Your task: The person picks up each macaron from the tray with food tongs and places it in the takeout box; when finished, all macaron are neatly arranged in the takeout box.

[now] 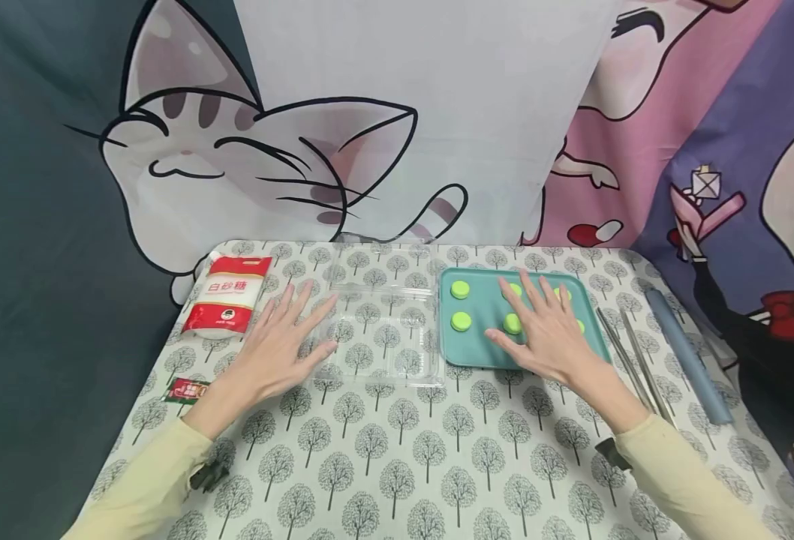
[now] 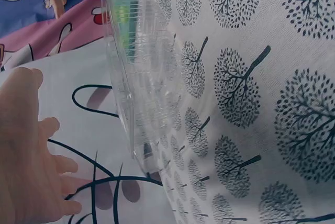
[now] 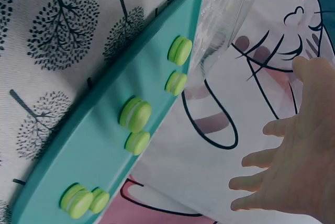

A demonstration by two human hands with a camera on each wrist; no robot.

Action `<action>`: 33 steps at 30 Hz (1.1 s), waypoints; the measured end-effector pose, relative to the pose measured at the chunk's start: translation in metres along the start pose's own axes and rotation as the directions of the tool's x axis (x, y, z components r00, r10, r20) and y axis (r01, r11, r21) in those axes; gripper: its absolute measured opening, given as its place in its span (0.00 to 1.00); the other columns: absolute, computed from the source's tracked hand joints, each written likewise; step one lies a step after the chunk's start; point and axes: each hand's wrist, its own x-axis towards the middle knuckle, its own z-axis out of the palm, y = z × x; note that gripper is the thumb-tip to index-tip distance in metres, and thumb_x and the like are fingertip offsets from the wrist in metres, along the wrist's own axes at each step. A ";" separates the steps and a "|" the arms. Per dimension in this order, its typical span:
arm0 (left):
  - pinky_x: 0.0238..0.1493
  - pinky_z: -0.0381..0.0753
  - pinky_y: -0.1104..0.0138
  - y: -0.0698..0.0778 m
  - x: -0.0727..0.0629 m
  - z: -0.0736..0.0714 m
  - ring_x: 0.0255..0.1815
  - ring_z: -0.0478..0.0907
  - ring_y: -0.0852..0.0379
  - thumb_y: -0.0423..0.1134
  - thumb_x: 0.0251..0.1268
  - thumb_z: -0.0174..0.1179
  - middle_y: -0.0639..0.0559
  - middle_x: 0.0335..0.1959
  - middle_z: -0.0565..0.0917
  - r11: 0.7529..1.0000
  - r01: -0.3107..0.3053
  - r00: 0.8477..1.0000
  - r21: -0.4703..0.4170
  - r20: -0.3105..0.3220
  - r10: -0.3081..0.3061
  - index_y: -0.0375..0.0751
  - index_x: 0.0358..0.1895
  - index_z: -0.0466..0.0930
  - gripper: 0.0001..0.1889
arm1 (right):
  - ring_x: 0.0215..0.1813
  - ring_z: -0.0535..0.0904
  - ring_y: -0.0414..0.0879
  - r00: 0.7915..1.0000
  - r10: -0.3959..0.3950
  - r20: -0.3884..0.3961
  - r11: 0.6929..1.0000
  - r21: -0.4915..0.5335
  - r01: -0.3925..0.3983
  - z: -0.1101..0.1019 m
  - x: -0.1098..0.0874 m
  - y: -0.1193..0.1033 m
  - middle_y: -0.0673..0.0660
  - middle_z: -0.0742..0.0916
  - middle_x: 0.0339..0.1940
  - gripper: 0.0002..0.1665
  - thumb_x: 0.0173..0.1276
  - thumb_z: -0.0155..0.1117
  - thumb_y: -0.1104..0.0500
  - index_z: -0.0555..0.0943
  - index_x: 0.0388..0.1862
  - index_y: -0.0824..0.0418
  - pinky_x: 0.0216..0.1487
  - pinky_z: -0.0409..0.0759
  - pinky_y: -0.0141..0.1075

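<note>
My left hand [image 1: 278, 349] hovers with spread fingers between a red and white sugar bag [image 1: 228, 296] and a clear plastic box [image 1: 380, 341] with its lid raised at the back. Over a teal tray [image 1: 481, 352] is my right hand [image 1: 545, 330], fingers spread too, holding nothing. Several green macarons [image 1: 461, 321] lie on that tray in two rows; the hand partly hides some of them in the head view. From the right wrist, the macarons [image 3: 135, 114] show as sandwiched pairs of shells, and the hand [image 3: 293, 161] is apart from them.
A small red and green packet [image 1: 185, 390] lies at the left near the forearm. Right of the tray are metal tongs [image 1: 643, 367] and a grey-blue rod-like roll [image 1: 690, 356]. A tree-print cloth [image 1: 397, 465] covers the table, with a cartoon curtain [image 1: 505, 135] behind.
</note>
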 end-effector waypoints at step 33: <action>0.79 0.58 0.43 -0.003 -0.014 0.067 0.78 0.60 0.34 0.45 0.77 0.54 0.33 0.81 0.55 0.795 0.178 0.971 -0.580 -0.025 -0.236 0.39 0.83 0.35 0.44 | 0.76 0.44 0.84 0.932 0.363 0.003 0.890 0.296 -0.348 0.001 -0.092 0.094 0.76 0.44 0.81 0.50 0.79 0.51 0.40 0.39 0.85 0.57 0.66 0.44 0.84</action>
